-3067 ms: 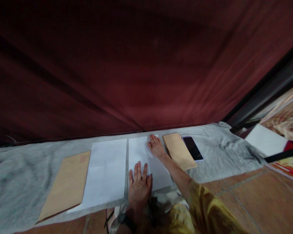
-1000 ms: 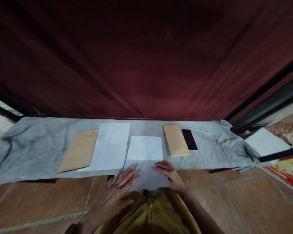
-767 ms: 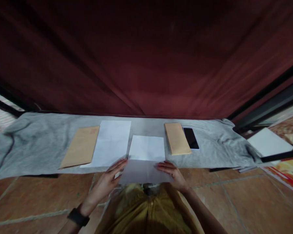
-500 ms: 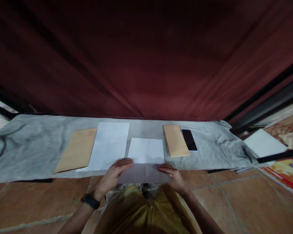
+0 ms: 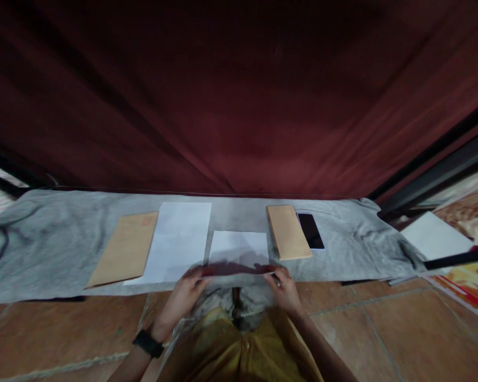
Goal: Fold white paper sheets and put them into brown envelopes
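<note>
A white sheet of paper point(image 5: 239, 244) with a faint crease lies in front of me, its near part raised off the cloth. My left hand point(image 5: 193, 286) pinches the near left corner of the sheet. At the opposite corner, the thumb and fingers of my right hand point(image 5: 282, 286) grip the near edge. The raised flap shows nearly edge-on between the hands and casts a shadow on the paper below. Left of this sheet is a larger stack or sheet of white paper point(image 5: 181, 239), partly under a brown envelope point(image 5: 123, 246).
A pile of brown envelopes point(image 5: 289, 232) lies on the right, beside a dark-screened phone point(image 5: 310, 231). Grey cloth point(image 5: 354, 239) covers the narrow bench. A dark red curtain point(image 5: 231, 106) hangs behind it. Tiled floor point(image 5: 71, 329) shows below, with a colourful printed package point(image 5: 470, 284) at far right.
The near flap of the sheet, facing me flat before, has tipped to nearly edge-on. Both hands have turned, with their fingers now curled at its near corners.
</note>
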A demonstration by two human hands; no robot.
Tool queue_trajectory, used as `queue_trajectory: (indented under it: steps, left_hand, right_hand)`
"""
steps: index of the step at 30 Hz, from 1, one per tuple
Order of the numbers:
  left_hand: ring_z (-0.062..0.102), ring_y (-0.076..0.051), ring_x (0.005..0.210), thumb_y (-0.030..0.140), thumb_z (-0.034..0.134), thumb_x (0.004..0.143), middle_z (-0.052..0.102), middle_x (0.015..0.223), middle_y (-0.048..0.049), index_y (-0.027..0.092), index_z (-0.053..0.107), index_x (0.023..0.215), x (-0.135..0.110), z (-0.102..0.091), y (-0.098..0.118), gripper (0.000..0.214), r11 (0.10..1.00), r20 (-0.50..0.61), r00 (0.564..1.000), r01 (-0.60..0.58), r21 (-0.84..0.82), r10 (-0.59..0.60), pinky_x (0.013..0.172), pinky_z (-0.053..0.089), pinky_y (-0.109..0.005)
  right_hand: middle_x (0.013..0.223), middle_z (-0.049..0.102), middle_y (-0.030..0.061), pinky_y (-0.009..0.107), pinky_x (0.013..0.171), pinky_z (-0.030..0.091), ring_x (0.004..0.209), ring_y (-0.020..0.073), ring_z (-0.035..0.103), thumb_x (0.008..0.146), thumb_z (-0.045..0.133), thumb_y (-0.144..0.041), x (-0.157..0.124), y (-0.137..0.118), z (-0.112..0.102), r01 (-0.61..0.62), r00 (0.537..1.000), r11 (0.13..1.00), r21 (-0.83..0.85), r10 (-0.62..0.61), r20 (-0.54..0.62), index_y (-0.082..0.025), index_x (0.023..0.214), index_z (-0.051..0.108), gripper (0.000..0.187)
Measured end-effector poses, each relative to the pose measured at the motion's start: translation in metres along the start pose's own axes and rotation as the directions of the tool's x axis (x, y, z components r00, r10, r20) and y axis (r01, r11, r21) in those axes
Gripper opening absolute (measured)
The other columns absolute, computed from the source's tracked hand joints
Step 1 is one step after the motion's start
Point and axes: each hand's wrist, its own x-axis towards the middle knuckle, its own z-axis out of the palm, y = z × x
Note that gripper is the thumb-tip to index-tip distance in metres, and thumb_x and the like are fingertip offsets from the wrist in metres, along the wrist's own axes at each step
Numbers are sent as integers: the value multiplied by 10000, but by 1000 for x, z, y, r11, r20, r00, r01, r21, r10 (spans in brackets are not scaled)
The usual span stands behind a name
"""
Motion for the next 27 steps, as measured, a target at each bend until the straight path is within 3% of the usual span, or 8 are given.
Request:
queue_trajectory:
  steps: [2, 4, 9, 19, 27]
  left_hand:
    - [709, -230, 888, 408, 533, 906, 764, 929, -63, 209, 735, 939, 6, 6, 0, 285, 996, -60, 995, 81, -48, -84, 863, 580, -375]
    - [703, -215, 828, 452, 541, 897, 752, 878, -41, 202, 699, 995, 11, 10, -1, 312, 986, -90, 987, 120, -112, -130, 797, 577, -341]
    - [705, -200, 784, 443, 561, 879, 734, 822, 0, 195, 602, 1231, 16, 15, 1, 433, 971, -140, 973, 155, -180, -181, 776, 561, -322]
    - [665, -184, 706, 412, 539, 897, 692, 789, 2, 175, 608, 1242, 21, 23, -1, 424, 984, -203, 963, 175, -28, -177, 703, 529, -312]
    - [666, -191, 700, 373, 533, 914, 695, 777, -4, 192, 602, 1276, 25, 28, 0, 410, 969, -217, 952, 238, 73, -217, 675, 500, -299]
  right_hand:
    - [968, 749, 83, 416, 903, 534, 958, 256, 676, 1000, 513, -381, -1, -1, 5, -32, 998, 999, -42, 29, -59, -231, 1019, 730, 264]
    - [936, 736, 85, 408, 865, 530, 909, 254, 669, 1016, 490, -419, -1, -3, 9, -52, 993, 996, -70, 44, -106, -220, 980, 710, 299]
    - [1081, 733, 109, 443, 923, 498, 1005, 272, 656, 1033, 440, -466, -2, -7, 19, -104, 978, 992, -75, 88, -187, -215, 1190, 655, 366]
    - [1056, 716, 117, 457, 917, 458, 975, 284, 639, 1065, 335, -399, 3, -14, 37, -184, 957, 959, -215, 125, -263, -204, 1375, 533, 416]
    - [1189, 683, 147, 501, 932, 439, 1005, 310, 622, 1042, 338, -265, 7, -22, 37, -176, 972, 926, -334, 109, -209, -181, 1514, 379, 482]
